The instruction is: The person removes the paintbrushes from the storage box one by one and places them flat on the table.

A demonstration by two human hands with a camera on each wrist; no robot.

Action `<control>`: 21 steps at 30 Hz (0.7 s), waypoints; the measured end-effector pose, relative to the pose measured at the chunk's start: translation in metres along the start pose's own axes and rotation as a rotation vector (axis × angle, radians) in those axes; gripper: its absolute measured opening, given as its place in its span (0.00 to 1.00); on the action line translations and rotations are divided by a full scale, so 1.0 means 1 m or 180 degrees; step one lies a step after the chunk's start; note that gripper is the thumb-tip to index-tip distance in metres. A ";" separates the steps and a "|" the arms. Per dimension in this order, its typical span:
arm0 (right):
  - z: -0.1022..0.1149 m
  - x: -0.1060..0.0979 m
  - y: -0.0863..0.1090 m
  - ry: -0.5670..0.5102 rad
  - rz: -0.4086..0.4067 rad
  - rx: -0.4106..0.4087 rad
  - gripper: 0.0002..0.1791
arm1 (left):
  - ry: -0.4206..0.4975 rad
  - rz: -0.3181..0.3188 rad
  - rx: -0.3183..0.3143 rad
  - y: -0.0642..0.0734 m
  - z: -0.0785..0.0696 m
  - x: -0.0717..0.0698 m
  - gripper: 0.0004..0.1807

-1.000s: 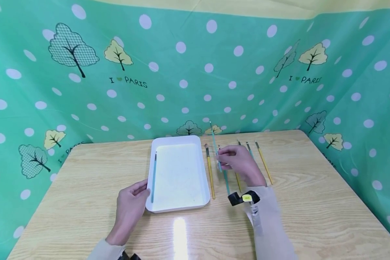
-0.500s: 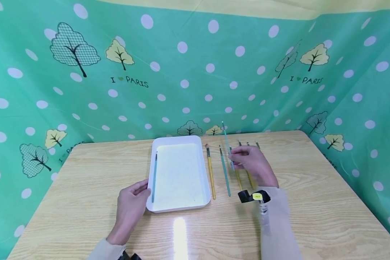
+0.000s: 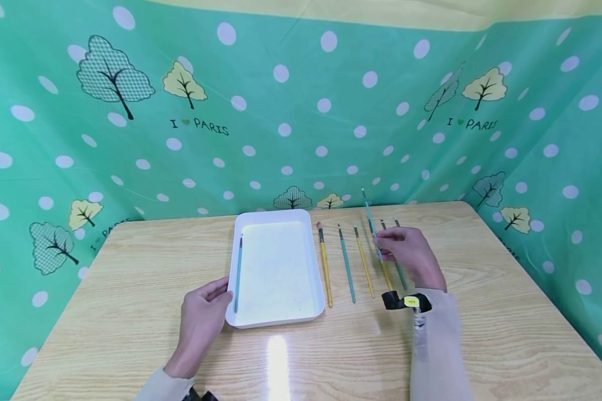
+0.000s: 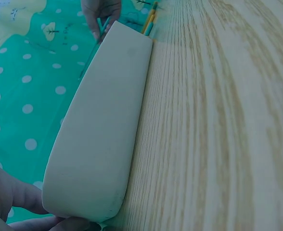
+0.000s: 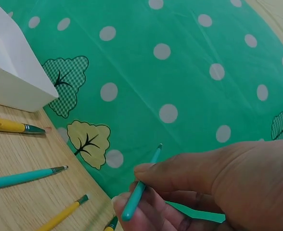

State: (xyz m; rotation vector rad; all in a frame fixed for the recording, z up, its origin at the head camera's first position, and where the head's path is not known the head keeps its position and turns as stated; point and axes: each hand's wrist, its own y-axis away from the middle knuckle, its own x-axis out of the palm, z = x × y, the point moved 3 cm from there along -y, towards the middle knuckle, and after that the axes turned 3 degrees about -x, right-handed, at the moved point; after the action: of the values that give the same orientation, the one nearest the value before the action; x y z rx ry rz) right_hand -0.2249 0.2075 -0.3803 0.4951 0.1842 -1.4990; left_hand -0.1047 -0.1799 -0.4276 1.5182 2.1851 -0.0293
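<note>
My left hand (image 3: 203, 317) grips the left wall of a white tray (image 3: 281, 273); in the left wrist view the thumb and fingers (image 4: 28, 197) meet at the tray's near corner. Inside the tray a thin teal paintbrush (image 3: 238, 275) lies along the left side. With thumb and fingertips my right hand (image 3: 408, 253) pinches another teal paintbrush (image 3: 369, 213), tilted, bristle end away from me. It is held above the right part of a row of brushes on the table. The right wrist view shows this brush's rounded handle end (image 5: 129, 209) close up.
Right of the tray lie a wide yellow brush (image 3: 325, 273), a teal brush (image 3: 347, 267) and a thinner yellow brush (image 3: 364, 262). Further brushes, yellow (image 3: 386, 274) and teal (image 3: 400, 274), are partly hidden by my right hand. A polka-dot cloth (image 3: 301, 139) hangs behind the wooden table (image 3: 481, 312).
My right hand has moved rightward over the row with the teal paintbrush, uncovering the teal and thin yellow brushes near the tray. My left hand and the tray stay put.
</note>
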 end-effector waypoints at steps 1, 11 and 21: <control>-0.001 -0.001 0.000 0.0002 -0.0010 -0.0001 0.19 | -0.0003 -0.0002 0.0001 0.000 0.000 0.000 0.22; -0.012 -0.019 0.006 0.0101 -0.0112 0.0112 0.22 | 0.0014 -0.0001 0.0010 0.000 0.000 0.000 0.22; -0.031 -0.033 0.002 0.0318 -0.0365 0.0286 0.22 | -0.0052 -0.0017 0.0025 0.000 0.000 0.000 0.22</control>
State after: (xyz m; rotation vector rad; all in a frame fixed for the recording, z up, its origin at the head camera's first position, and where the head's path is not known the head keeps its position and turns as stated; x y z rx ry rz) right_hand -0.2195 0.2508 -0.3930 0.6413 0.2271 -1.6004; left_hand -0.1046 -0.1795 -0.4280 1.5112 2.1787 -0.0521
